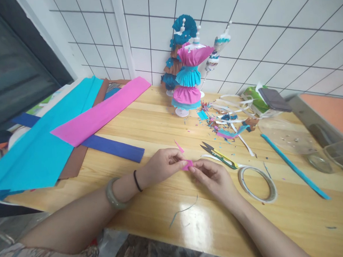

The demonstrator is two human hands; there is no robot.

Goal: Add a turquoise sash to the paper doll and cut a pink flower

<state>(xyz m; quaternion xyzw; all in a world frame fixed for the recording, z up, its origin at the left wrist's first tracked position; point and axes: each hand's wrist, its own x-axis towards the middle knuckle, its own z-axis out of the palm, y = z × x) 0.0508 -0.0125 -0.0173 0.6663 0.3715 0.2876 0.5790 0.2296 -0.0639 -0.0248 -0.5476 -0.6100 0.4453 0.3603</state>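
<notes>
Between my two hands is a small piece of pink crepe paper [187, 165], above the wooden table. My left hand [166, 164] pinches its left side between thumb and finger, and my right hand [212, 176] pinches its right edge. Just beyond my left fingertips lies a thin pink scrap [179, 146]. Thread snips [219, 155] with yellow and green handles rest beyond my right hand. Right of that hand a roll of tape [258, 184] lies flat.
Teal paper [44, 136], a pink strip [106, 109] and a blue strip [114, 148] overlap at left. A mini dress stand [187, 81] in pink and blue paper stands by the tiled wall, two others behind it. Scraps [226, 119] and a rolled blue strip [294, 165] lie right.
</notes>
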